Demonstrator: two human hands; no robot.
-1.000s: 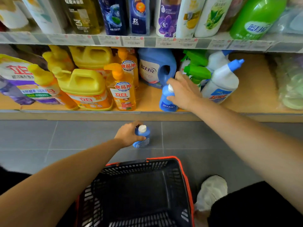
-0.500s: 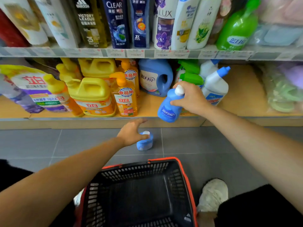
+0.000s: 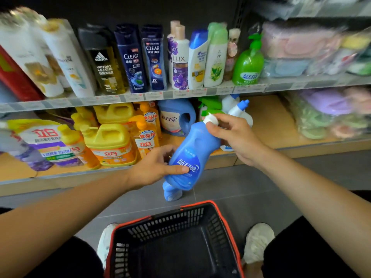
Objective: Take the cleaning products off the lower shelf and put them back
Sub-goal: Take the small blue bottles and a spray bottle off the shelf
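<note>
Lifted clear of the lower shelf (image 3: 271, 125), the blue bottle (image 3: 190, 157) hangs tilted above the floor, right hand (image 3: 236, 139) pinching its neck, left hand (image 3: 152, 167) clasping its body; a firm two-handed hold should steady its upright return.

A bare stretch of the lower shelf (image 3: 269, 125) is left at 2 o'clock of the blue bottle (image 3: 188, 157), right of the white spray bottles (image 3: 236, 111). At 10 o'clock the shelf is packed with yellow jugs (image 3: 112, 141) and orange bottles (image 3: 147, 135) (shoulder to shoulder). Headroom is capped by the upper shelf edge (image 3: 180, 94). At 6 o'clock the floor is taken up by a second blue bottle (image 3: 170, 194) and the basket (image 3: 197, 204).
</note>
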